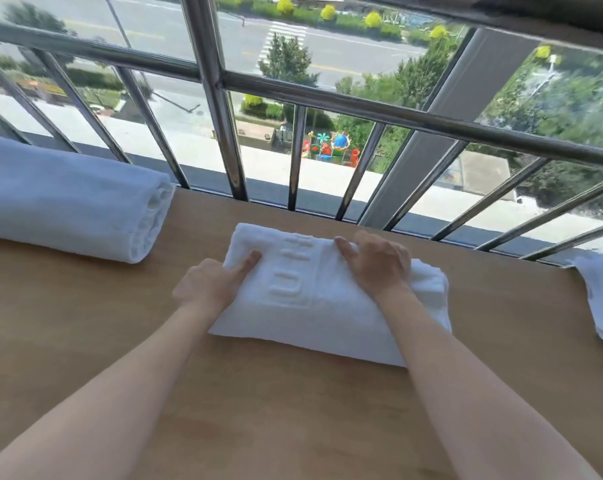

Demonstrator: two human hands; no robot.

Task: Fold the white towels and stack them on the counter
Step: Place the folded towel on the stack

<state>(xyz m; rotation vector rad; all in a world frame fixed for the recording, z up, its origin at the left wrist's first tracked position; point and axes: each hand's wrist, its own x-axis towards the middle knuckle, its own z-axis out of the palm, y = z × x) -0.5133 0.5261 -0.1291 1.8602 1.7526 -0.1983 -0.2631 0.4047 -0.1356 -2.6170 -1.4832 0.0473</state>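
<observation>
A folded white towel (314,306) with raised lettering lies in the middle of the wooden counter (258,410). My left hand (213,282) rests at its left edge, index finger stretched onto the cloth. On the towel's upper right part, my right hand (376,261) grips a fold of the fabric with curled fingers. A larger folded white towel (68,206) sits at the far left of the counter. At the right edge of the counter lies part of another white towel (601,299), cut off by the frame.
A metal window railing (224,133) with slanted bars runs along the counter's far edge, glass behind it and a street far below.
</observation>
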